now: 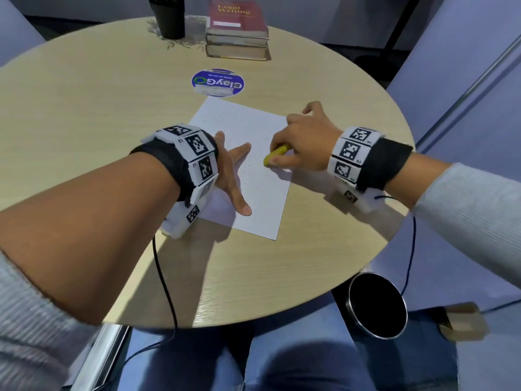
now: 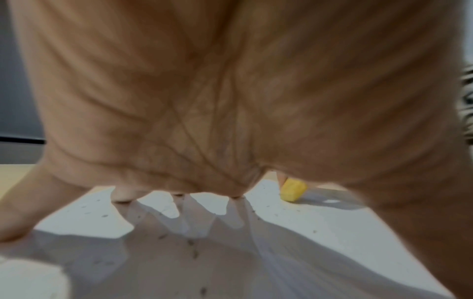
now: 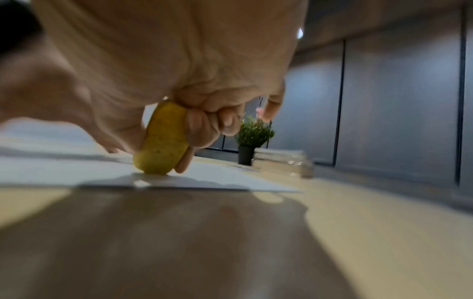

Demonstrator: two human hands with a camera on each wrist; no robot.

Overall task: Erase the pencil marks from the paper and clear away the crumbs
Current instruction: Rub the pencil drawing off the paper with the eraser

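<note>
Round table (image 1: pixel 98 88), light wood-grain laminate. White paper (image 1: pixel 253 187) lies flat and rotated, its near corner pointing toward the person, sitting well inside the table rim w/ bare wood on the L, front and R sides. Paper's R edge runs just under the right hand (image 1: pixel 307 142); its far corner nearly reaches a round blue sticker (image 1: pixel 217 82).

Right hand grips a yellow eraser (image 1: pixel 275 155), fingers curled round it, thumb on the other side. Eraser is a soft rounded block, matte, w/ grubby specks; lower end touches the paper close to the R edge (right wrist view).

Left hand (image 1: pixel 229 176) is pressed flat on the paper's L half, fingers straight and spread wide, tips down on the sheet.

Crumbs (image 2: pixel 194 252): small dark flecks scattered over the paper, thickest under and ahead of the L palm, also toward the far corner. Pencil marks can't be told apart from crumbs.

Far rim: black potted plant (image 1: pixel 168 18) beside a stack of books (image 1: pixel 237 29), red hardcover on top, both well apart from the paper. A metal-rimmed round bin (image 1: pixel 376 304) stands off the table's near-R edge.
</note>
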